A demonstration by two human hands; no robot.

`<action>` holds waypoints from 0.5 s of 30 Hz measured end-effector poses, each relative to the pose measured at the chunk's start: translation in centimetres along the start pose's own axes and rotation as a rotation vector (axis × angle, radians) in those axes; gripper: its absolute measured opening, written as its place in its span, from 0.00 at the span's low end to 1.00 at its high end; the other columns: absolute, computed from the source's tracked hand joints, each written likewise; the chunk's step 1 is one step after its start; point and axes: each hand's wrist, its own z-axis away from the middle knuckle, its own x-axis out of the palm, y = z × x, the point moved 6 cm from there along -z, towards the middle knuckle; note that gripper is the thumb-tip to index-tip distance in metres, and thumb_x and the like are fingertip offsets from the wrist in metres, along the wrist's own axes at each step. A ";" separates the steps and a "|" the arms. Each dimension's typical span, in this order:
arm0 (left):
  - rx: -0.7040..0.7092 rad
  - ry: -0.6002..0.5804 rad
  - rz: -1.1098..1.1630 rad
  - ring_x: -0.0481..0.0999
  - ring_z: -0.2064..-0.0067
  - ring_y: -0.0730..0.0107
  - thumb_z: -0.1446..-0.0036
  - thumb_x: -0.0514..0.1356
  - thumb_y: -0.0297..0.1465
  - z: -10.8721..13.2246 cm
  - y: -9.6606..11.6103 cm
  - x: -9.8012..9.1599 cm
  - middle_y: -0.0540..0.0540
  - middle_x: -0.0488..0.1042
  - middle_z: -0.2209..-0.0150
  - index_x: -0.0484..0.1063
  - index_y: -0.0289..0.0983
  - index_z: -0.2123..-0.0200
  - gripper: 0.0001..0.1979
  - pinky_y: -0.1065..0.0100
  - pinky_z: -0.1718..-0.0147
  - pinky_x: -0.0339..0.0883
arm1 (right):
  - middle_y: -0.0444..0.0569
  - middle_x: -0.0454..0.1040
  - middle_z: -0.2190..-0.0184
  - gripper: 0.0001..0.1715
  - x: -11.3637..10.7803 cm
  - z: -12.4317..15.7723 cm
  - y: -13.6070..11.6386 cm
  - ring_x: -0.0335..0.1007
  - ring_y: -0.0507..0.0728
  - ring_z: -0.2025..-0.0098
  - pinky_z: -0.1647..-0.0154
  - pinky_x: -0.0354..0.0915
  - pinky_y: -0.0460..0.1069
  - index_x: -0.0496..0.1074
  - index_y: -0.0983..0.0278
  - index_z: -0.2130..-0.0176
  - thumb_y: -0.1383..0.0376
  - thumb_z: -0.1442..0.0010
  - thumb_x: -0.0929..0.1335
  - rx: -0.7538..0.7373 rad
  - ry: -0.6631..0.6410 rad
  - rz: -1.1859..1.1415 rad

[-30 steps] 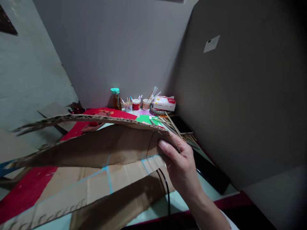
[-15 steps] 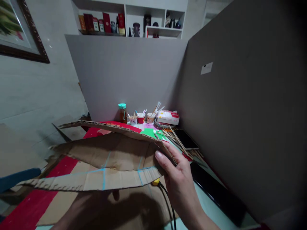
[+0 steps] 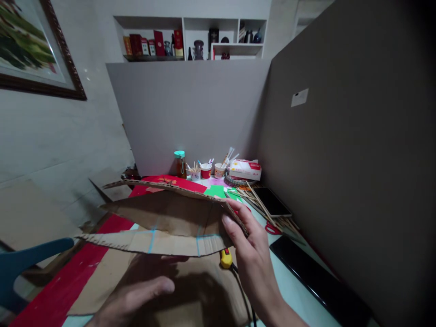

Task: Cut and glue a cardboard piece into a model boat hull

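My right hand (image 3: 250, 254) grips the right end of a folded, torn piece of brown cardboard (image 3: 163, 215) with light blue lines drawn on it, holding it up above the table. My left hand (image 3: 136, 299) reaches in from the bottom left under the raised piece, fingers stretched out over a flat brown cardboard sheet (image 3: 190, 295) lying on the table, holding nothing. A yellow-tipped tool with a black cord (image 3: 225, 259) lies on that flat sheet just below the held cardboard.
Red paper (image 3: 61, 290) covers the table's left side. At the back stand a teal-capped jar (image 3: 180, 163), paper cups with sticks and pens (image 3: 206, 170), a tissue pack (image 3: 245, 169), green paper (image 3: 216, 191), wooden sticks (image 3: 262, 204), a phone (image 3: 274, 202). Grey partitions (image 3: 340, 150) enclose the back and right. A blue chair (image 3: 20, 263) stands left.
The view rose, showing shelves and a framed picture. The cardboard was lifted and drawn closer, uncovering the yellow tool. My left hand came into view under it.
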 end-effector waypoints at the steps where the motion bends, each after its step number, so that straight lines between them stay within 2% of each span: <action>1: 0.022 -0.038 0.145 0.81 0.51 0.48 0.59 0.74 0.41 0.1 0.1 0.9 0.44 0.84 0.62 0.82 0.41 0.65 0.17 0.58 0.50 0.76 | 0.48 0.74 0.45 0.18 0.4 0.3 -0.4 0.68 0.61 0.41 0.47 0.70 0.51 0.73 0.57 0.47 0.56 0.34 0.66 -0.073 -0.017 0.038; 3: 0.046 -0.080 0.476 0.79 0.48 0.50 0.55 0.72 0.39 0.0 0.4 2.7 0.44 0.84 0.61 0.81 0.42 0.63 0.14 0.58 0.49 0.76 | 0.49 0.74 0.46 0.18 1.4 1.1 -1.0 0.71 0.58 0.44 0.49 0.71 0.50 0.68 0.57 0.43 0.63 0.32 0.63 -0.249 -0.062 0.113; 4: 0.070 -0.067 0.630 0.80 0.48 0.52 0.56 0.72 0.36 -0.2 0.7 3.4 0.45 0.84 0.62 0.81 0.42 0.64 0.14 0.61 0.51 0.78 | 0.49 0.74 0.46 0.21 1.8 1.6 -1.4 0.71 0.57 0.45 0.49 0.71 0.50 0.66 0.58 0.42 0.67 0.33 0.62 -0.355 -0.078 0.167; 5: 0.036 0.009 0.739 0.81 0.49 0.57 0.55 0.72 0.31 -0.4 0.5 3.7 0.48 0.84 0.63 0.81 0.42 0.64 0.11 0.65 0.53 0.78 | 0.50 0.73 0.47 0.24 2.2 2.2 -1.8 0.71 0.57 0.45 0.48 0.70 0.50 0.64 0.59 0.40 0.71 0.34 0.62 -0.475 -0.091 0.229; 7: -0.005 0.164 0.841 0.84 0.56 0.63 0.58 0.73 0.24 -0.8 0.1 3.8 0.50 0.84 0.66 0.81 0.42 0.67 0.12 0.72 0.59 0.80 | 0.55 0.72 0.46 0.30 2.8 3.6 -2.5 0.69 0.57 0.44 0.45 0.68 0.52 0.61 0.66 0.38 0.76 0.39 0.61 -0.738 -0.115 0.336; 9: 0.066 0.211 0.863 0.84 0.61 0.67 0.60 0.73 0.23 -0.9 0.5 3.5 0.52 0.84 0.67 0.82 0.43 0.68 0.13 0.74 0.60 0.80 | 0.60 0.71 0.43 0.32 2.9 4.9 -2.9 0.66 0.60 0.42 0.44 0.67 0.53 0.61 0.73 0.38 0.77 0.42 0.62 -0.932 -0.103 0.391; 11: 0.184 0.157 0.829 0.84 0.62 0.68 0.57 0.74 0.27 -0.9 1.3 3.2 0.52 0.84 0.65 0.82 0.44 0.67 0.12 0.75 0.60 0.80 | 0.63 0.68 0.40 0.31 2.6 5.8 -3.0 0.65 0.63 0.41 0.44 0.67 0.56 0.63 0.76 0.40 0.75 0.43 0.65 -1.012 -0.048 0.413; 13: 0.261 0.077 0.769 0.84 0.61 0.67 0.53 0.73 0.30 -0.9 1.9 3.0 0.51 0.84 0.65 0.81 0.44 0.66 0.09 0.73 0.59 0.80 | 0.61 0.68 0.39 0.28 2.5 6.5 -3.1 0.65 0.66 0.42 0.46 0.67 0.58 0.68 0.74 0.44 0.76 0.44 0.68 -1.042 0.013 0.461; 15: 0.321 0.016 0.720 0.83 0.61 0.66 0.52 0.73 0.34 -1.1 2.4 3.0 0.50 0.82 0.66 0.80 0.43 0.68 0.07 0.69 0.56 0.80 | 0.55 0.71 0.40 0.23 2.5 7.2 -3.4 0.67 0.63 0.46 0.48 0.69 0.57 0.74 0.68 0.50 0.79 0.46 0.70 -1.079 0.099 0.521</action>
